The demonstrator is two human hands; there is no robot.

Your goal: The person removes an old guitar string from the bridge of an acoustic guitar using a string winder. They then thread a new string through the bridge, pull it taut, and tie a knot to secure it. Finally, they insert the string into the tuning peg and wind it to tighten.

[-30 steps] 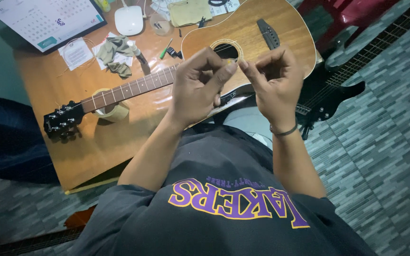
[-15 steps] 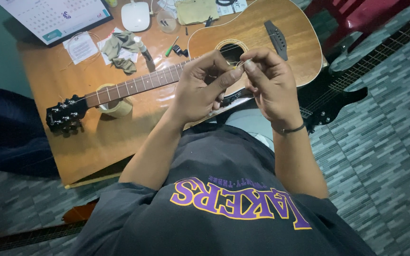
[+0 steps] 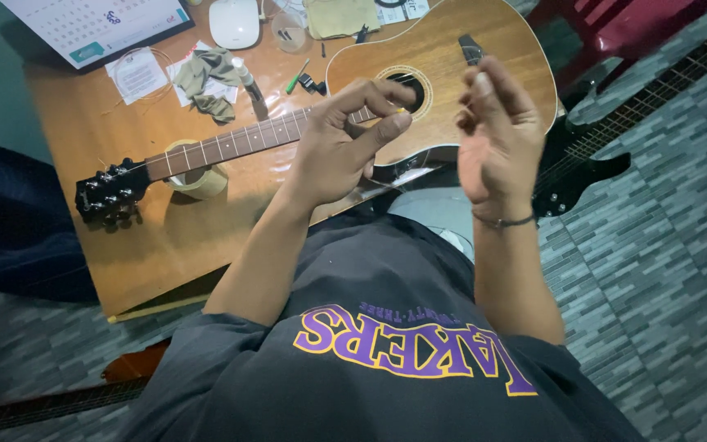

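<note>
We hold our left hand [image 3: 345,143] and right hand [image 3: 497,135] raised apart above the acoustic guitar [image 3: 443,78] lying flat on the wooden surface [image 3: 173,245], both grips pinched as if tensioning a thin string we cannot make out.

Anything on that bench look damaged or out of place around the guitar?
Nothing looks broken. The acoustic guitar lies flat, its neck propped on a tape roll. A crumpled cloth and small tools lie loose beside it. Both the left hand and right hand are raised above the body, pinching; whether they hold something thin cannot be seen.
</note>
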